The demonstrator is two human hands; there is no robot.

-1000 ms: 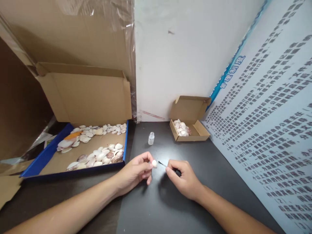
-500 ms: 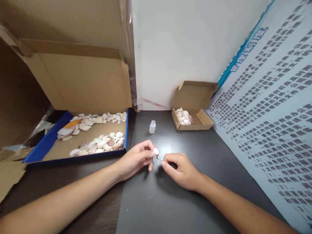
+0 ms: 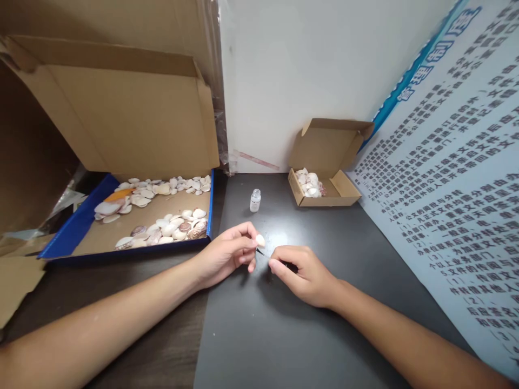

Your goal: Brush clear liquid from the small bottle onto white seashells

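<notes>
L hand (image 3: 226,255) pinching shell (image 3: 260,240), R hand (image 3: 307,276) gripping brush (image 3: 263,254); coating prob. midway, more shells (image 3: 167,230) in blue box (image 3: 68,231).

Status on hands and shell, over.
Left hand pinching small white shell. Right hand gripping thin brush, tip near shell's lower edge, contact unclear. Small bottle beyond hands, not in the way.
</notes>
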